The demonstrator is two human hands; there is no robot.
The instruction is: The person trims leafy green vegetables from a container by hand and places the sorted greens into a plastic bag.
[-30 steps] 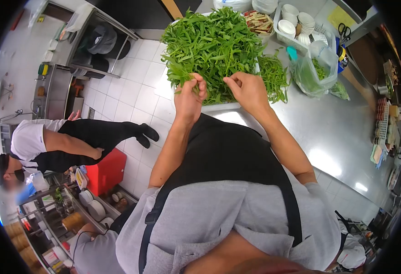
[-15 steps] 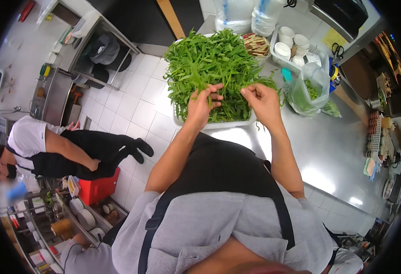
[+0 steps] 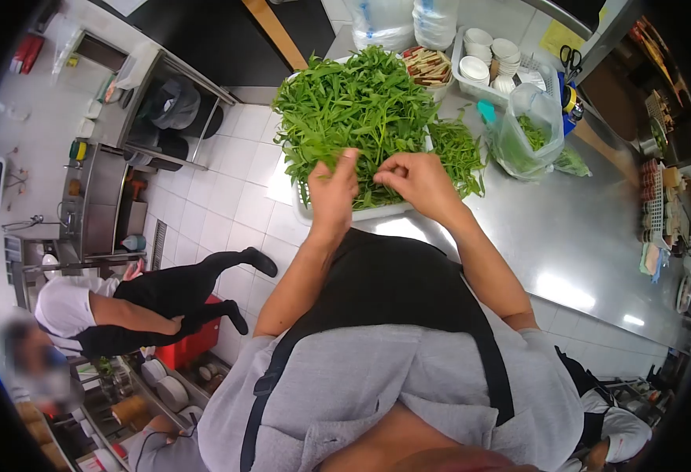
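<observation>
Leafy greens (image 3: 353, 98) are heaped in a white basket (image 3: 383, 211), set on the metal surface (image 3: 534, 244) directly in front of the person. Handling of the greens by the fingers, a little at a time, appears to be the step in hand, carried out over the near side of the heap. For the next move, a light pinch and a clear view of single stems would seem to be called for, since the greens are thin, tangled and probably easily bruised.

The left hand (image 3: 334, 193) is held with its thumb raised and its fingers curled inward; the grip is mostly closed, and a bright, blurred sprig seems to be held in it. By the right hand (image 3: 423, 182), a narrow pinch is formed, thumb and fingertips brought together just beside the left hand. Whether a stem is caught in that grip cannot be told. The hands are kept near each other but apart.

A smaller pile of greens (image 3: 457, 153) is spread just to the right of the basket, with a plastic bag (image 3: 530, 130) beyond it.
</observation>
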